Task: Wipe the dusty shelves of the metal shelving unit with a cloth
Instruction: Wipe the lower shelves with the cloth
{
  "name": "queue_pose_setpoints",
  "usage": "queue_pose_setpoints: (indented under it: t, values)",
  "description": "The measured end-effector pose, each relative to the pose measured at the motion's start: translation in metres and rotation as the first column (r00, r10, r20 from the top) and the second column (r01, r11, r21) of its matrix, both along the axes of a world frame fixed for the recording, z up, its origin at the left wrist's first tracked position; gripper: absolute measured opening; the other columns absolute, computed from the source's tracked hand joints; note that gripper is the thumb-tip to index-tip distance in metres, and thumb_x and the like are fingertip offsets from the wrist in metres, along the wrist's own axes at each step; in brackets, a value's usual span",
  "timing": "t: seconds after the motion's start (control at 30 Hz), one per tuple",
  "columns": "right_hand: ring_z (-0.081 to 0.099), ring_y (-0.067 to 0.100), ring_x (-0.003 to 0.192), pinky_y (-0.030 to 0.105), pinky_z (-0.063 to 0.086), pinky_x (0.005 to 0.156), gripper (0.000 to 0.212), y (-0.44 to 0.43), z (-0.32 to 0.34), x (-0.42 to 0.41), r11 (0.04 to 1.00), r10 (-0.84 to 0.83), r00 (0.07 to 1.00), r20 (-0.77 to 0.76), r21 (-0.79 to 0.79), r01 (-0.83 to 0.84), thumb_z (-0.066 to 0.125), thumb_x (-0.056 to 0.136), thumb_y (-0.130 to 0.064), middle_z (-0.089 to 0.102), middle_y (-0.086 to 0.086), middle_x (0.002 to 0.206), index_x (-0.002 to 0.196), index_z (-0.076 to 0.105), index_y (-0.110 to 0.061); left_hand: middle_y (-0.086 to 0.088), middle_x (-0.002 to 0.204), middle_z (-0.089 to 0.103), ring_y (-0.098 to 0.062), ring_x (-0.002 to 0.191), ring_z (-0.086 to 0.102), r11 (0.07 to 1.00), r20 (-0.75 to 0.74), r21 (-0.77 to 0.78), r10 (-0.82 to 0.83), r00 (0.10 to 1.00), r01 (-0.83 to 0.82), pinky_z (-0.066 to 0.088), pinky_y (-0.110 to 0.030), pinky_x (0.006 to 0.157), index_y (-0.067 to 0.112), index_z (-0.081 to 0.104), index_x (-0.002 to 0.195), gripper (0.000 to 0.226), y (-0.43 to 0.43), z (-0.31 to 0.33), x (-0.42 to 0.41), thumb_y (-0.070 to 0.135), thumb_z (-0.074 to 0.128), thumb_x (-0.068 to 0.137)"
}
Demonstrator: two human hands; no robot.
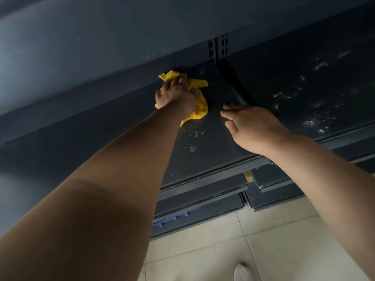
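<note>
A crumpled yellow cloth [199, 98] lies on the dark grey metal shelf [215, 130], near its back wall. My left hand [176, 94] is stretched far forward and presses down on the cloth, fingers bunched into it. My right hand [249, 124] rests flat on the same shelf, to the right of the cloth, fingers straight and pointing left. White dust specks [191, 145] show on the shelf just in front of the cloth. Thicker dust patches [316, 118] cover the neighbouring shelf on the right.
A slotted upright post [218, 49] and a dark bracket [235, 84] divide the two shelf sections. Lower shelves [203, 197] step out below, with a blue perforated piece [174, 219] under one. Beige floor tiles [263, 240] and a white shoe [242, 272] lie beneath.
</note>
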State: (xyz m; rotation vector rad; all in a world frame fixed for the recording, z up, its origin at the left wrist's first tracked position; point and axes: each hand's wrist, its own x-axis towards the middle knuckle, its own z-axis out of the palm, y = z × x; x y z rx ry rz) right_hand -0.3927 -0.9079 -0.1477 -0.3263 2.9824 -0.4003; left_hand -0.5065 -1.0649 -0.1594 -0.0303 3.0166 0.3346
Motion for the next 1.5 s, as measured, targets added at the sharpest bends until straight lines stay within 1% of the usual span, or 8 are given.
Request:
queue_pose_setpoints:
  t: [0.5, 0.6, 0.7, 0.83, 0.97, 1.17, 1.33, 1.5]
  values:
    - [0.035, 0.007, 0.140, 0.024, 0.028, 0.115, 0.044, 0.011, -0.003, 0.005, 0.981, -0.018, 1.000, -0.014, -0.193, 0.015, 0.039, 0.099, -0.011, 0.039, -0.003, 0.151, 0.143, 0.045, -0.018, 0.005, 0.157, 0.030, -0.022, 0.145, 0.023, 0.944, -0.038, 0.104, -0.312, 0.949, 0.314, 0.015, -0.042, 0.119, 0.042, 0.038, 0.145, 0.047, 0.036, 0.008, 0.005, 0.035, 0.044, 0.099]
    - [0.055, -0.024, 0.075, -0.008, 0.036, 0.075, 0.039, 0.013, 0.005, 0.017, 0.958, -0.111, 0.994, -0.014, -0.269, 0.104, 0.042, 0.096, -0.006, 0.058, -0.002, 0.136, 0.126, 0.063, -0.017, 0.011, 0.152, 0.037, -0.017, 0.143, 0.025, 0.917, -0.099, 0.162, -0.351, 0.931, 0.363, 0.012, -0.039, 0.119, 0.041, 0.045, 0.141, 0.045, 0.030, 0.003, 0.032, 0.032, 0.047, 0.096]
    - [0.048, -0.014, 0.047, -0.004, 0.033, 0.057, 0.038, 0.006, 0.010, 0.033, 0.938, -0.188, 0.981, -0.039, -0.303, 0.167, 0.043, 0.094, -0.001, 0.067, -0.001, 0.122, 0.117, 0.069, -0.017, 0.015, 0.150, 0.039, -0.014, 0.143, 0.022, 0.914, -0.112, 0.191, -0.342, 0.933, 0.358, 0.007, -0.039, 0.119, 0.041, 0.046, 0.139, 0.044, 0.019, -0.002, 0.051, 0.031, 0.046, 0.097]
    - [0.067, 0.019, 0.089, 0.029, 0.053, 0.079, 0.037, -0.016, 0.008, 0.048, 0.957, -0.223, 0.969, -0.103, -0.212, 0.197, 0.045, 0.093, -0.007, 0.066, 0.002, 0.123, 0.120, 0.067, -0.020, 0.014, 0.151, 0.038, -0.013, 0.144, 0.019, 0.921, -0.103, 0.199, -0.321, 0.941, 0.336, 0.003, -0.038, 0.120, 0.041, 0.044, 0.140, 0.043, -0.003, -0.001, 0.075, 0.030, 0.043, 0.099]
    - [0.064, 0.028, 0.106, 0.040, 0.056, 0.083, 0.040, -0.037, 0.003, 0.055, 0.960, -0.251, 0.963, -0.098, -0.154, 0.234, 0.046, 0.091, -0.007, 0.064, 0.003, 0.125, 0.125, 0.063, -0.019, 0.012, 0.153, 0.035, -0.014, 0.144, 0.019, 0.942, -0.097, 0.172, -0.277, 0.956, 0.290, 0.004, -0.037, 0.120, 0.041, 0.041, 0.142, 0.042, -0.043, -0.002, 0.091, 0.033, 0.041, 0.100]
    - [0.059, 0.028, 0.118, 0.043, 0.054, 0.090, 0.038, -0.048, -0.009, 0.055, 0.960, -0.273, 0.960, -0.062, -0.075, 0.268, 0.047, 0.091, -0.006, 0.060, 0.007, 0.130, 0.124, 0.063, -0.014, 0.008, 0.157, 0.028, -0.018, 0.146, 0.015, 0.978, -0.052, 0.094, -0.180, 0.982, 0.184, 0.008, -0.042, 0.120, 0.037, 0.032, 0.148, 0.046, -0.105, -0.003, 0.109, 0.039, 0.034, 0.102]
    - [0.021, 0.014, 0.146, 0.042, 0.036, 0.112, 0.048, -0.047, -0.006, 0.060, 0.973, -0.227, 0.973, 0.051, -0.025, 0.228, 0.041, 0.097, -0.010, 0.030, 0.000, 0.156, 0.144, 0.041, -0.016, 0.005, 0.158, 0.026, -0.020, 0.147, 0.013, 0.998, -0.052, 0.049, -0.036, 0.998, 0.039, 0.009, -0.044, 0.120, 0.033, 0.027, 0.151, 0.050, -0.133, -0.004, 0.132, 0.043, 0.031, 0.102]
    - [0.013, 0.014, 0.148, 0.040, 0.031, 0.115, 0.049, -0.045, -0.001, 0.062, 0.979, -0.196, 0.976, 0.097, -0.040, 0.201, 0.039, 0.100, -0.012, 0.021, 0.001, 0.159, 0.148, 0.033, -0.014, 0.002, 0.160, 0.020, -0.022, 0.149, 0.006, 0.991, -0.003, 0.027, 0.133, 0.991, -0.133, 0.004, -0.047, 0.120, 0.030, 0.022, 0.153, 0.052, -0.109, -0.002, 0.154, 0.040, 0.029, 0.102]
